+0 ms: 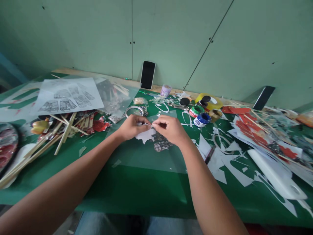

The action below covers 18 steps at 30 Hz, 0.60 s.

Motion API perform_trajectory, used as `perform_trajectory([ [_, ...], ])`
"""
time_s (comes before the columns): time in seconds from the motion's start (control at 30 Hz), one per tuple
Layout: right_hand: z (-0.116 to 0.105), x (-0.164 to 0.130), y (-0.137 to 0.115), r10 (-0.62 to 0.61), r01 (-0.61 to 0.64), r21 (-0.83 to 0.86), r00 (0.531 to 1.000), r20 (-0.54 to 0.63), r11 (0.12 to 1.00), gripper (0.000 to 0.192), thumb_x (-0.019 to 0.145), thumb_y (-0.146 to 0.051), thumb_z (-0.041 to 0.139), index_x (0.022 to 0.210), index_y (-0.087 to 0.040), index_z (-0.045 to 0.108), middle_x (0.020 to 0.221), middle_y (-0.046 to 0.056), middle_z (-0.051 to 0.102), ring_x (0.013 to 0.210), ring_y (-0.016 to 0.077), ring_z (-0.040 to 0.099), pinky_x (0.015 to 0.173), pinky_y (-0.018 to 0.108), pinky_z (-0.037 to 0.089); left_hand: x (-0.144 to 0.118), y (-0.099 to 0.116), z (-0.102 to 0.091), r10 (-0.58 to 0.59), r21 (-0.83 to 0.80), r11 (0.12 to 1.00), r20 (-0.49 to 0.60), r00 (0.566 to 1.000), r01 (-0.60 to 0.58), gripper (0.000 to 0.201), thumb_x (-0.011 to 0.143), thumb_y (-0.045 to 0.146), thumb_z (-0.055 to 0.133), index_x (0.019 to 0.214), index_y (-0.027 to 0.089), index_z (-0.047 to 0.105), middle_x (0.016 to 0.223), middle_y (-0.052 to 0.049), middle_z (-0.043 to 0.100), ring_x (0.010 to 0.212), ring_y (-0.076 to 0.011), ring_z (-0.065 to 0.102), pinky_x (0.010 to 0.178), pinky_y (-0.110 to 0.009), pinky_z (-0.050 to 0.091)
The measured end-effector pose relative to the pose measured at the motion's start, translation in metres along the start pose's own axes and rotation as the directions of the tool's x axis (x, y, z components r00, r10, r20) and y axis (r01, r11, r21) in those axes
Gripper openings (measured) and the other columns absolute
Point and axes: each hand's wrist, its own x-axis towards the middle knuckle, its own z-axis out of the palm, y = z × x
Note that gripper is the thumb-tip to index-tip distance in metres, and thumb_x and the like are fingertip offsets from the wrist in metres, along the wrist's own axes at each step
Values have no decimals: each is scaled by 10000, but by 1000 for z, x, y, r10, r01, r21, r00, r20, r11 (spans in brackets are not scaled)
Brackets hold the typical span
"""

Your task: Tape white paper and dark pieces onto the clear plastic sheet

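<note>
My left hand and my right hand meet at the middle of the table, fingertips close together. Both are closed in a pinch. Under the left fingers is a white paper cut-out with a jagged edge, and that hand appears to grip its upper part. Whatever sits between the right fingertips is too small to make out. Below the right hand a dark patterned cut-out lies on a clear plastic sheet. Just behind the left hand is a roll of tape.
Paint jars stand behind to the right, near yellow tape. Paper scraps and a white glue gun lie right. Wooden sticks and a printed sheet are left. A phone leans on the wall.
</note>
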Motion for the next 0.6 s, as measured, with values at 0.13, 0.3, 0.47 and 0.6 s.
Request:
perform_trajectory([
  [0.13, 0, 0, 0, 8, -8, 7, 1000, 6, 1000, 205, 870, -302, 539, 753, -197, 671, 772, 27, 615, 651, 123, 499, 584, 271, 363, 0, 0, -1, 1, -4, 1000, 2, 1000, -1, 279, 729, 398, 648, 769, 130, 715, 703, -33, 678, 622, -129, 547, 570, -231, 398],
  [0.3, -1, 0, -1, 18, -17, 19, 1000, -9, 1000, 203, 866, -314, 536, 770, -200, 674, 789, 33, 627, 657, 128, 503, 593, 272, 369, 0, 1, -2, 7, -6, 1000, 2, 1000, -7, 297, 744, 410, 648, 785, 124, 719, 701, -38, 673, 605, -125, 544, 552, -226, 394],
  [0.47, 1, 0, -3, 38, -37, 32, 999, -20, 999, 182, 856, -277, 529, 737, -188, 634, 775, 26, 604, 639, 119, 488, 579, 259, 359, -1, 1, -2, 22, -21, 1000, -1, 1000, -22, 293, 755, 400, 645, 802, 120, 718, 679, -29, 652, 580, -110, 515, 532, -217, 375],
  [0.6, 2, 0, -1, 34, -32, 27, 997, -73, 999, 170, 855, -266, 525, 738, -188, 620, 774, 24, 598, 648, 120, 492, 591, 257, 367, 0, -1, 0, 26, -12, 1000, -19, 999, -26, 293, 763, 399, 635, 817, 124, 720, 674, -23, 645, 573, -106, 503, 526, -216, 367],
])
